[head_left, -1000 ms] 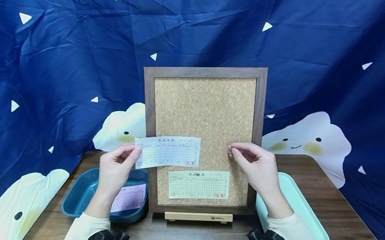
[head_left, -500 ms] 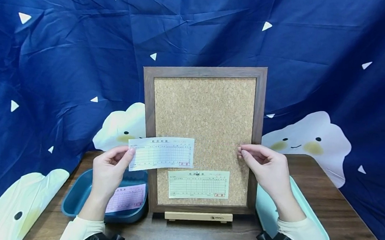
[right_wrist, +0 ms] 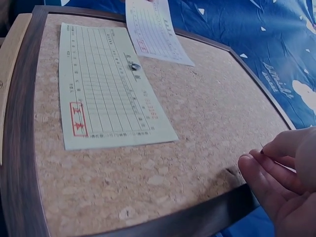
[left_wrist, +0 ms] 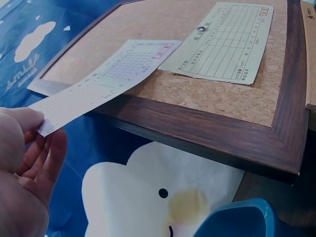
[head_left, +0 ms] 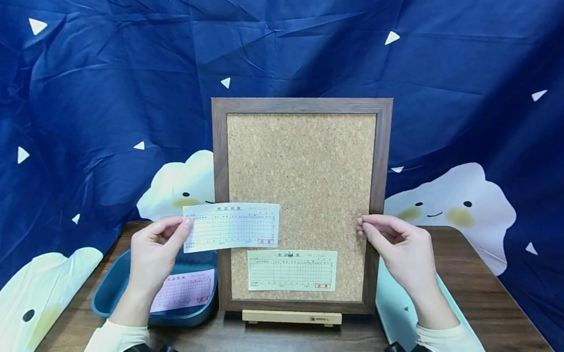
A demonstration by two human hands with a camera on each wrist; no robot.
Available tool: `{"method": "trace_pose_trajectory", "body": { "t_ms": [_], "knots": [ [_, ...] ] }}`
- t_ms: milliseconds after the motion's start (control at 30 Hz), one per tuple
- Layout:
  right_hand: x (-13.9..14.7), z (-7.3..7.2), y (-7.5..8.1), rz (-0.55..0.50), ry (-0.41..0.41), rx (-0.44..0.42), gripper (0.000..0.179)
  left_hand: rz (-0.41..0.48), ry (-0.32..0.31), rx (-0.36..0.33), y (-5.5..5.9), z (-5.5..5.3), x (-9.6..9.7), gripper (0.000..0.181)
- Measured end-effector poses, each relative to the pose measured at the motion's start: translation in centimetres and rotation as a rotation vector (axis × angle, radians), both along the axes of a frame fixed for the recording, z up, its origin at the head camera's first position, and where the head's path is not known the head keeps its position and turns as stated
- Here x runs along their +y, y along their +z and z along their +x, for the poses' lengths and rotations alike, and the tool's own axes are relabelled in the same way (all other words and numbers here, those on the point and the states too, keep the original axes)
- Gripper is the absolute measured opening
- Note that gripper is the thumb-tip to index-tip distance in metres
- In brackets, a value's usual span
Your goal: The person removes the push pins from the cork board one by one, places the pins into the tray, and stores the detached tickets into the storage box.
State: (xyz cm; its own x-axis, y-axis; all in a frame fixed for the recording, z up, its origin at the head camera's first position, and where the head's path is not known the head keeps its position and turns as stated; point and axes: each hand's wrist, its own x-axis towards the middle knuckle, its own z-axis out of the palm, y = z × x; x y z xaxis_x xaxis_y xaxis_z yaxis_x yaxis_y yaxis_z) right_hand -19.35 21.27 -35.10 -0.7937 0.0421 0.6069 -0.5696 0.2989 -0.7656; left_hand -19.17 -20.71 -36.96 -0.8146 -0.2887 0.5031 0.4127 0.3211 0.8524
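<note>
My left hand (head_left: 154, 251) pinches a white receipt slip (head_left: 233, 228) by its left end, in front of the lower left of the framed cork board (head_left: 298, 166). In the left wrist view the slip (left_wrist: 111, 81) bends slightly and its far end lies close to the cork. My right hand (head_left: 402, 253) is by the board's right frame, thumb and fingers pinching a tiny push pin (right_wrist: 261, 150); its thin point shows, the rest is mostly hidden. A pale green receipt slip (head_left: 292, 273) hangs low on the board, held by a silver push pin (right_wrist: 134, 66) near its top edge.
At the left, a dark blue bin (head_left: 106, 295) holds a pink receipt slip (head_left: 184, 291). A mint tray (head_left: 388, 305) with a small dark item lies at the right, partly behind my arm. The board stands on a light wooden base (head_left: 291, 317); a blue curtain (head_left: 295, 41) hangs behind.
My left hand has shifted left and slightly down with the white receipt slip. My right hand has moved right, from over the cork to the frame's right side, still pinching.
</note>
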Motion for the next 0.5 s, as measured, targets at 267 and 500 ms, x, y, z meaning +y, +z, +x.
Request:
{"method": "trace_pose_trajectory", "body": {
  "t_ms": [267, 500],
  "knots": [
    [1.2, 0.4, 0.0, 0.042, -0.022, -0.015, 0.015, -0.001, 0.023, -0.013, -0.3, 0.3, -0.6, 0.015],
    [2.2, 1.0, -0.1, 0.054, -0.037, -0.037, 0.015, -0.022, 0.064, -0.048, -0.5, 0.5, -1.3, 0.017]
  ]
}}
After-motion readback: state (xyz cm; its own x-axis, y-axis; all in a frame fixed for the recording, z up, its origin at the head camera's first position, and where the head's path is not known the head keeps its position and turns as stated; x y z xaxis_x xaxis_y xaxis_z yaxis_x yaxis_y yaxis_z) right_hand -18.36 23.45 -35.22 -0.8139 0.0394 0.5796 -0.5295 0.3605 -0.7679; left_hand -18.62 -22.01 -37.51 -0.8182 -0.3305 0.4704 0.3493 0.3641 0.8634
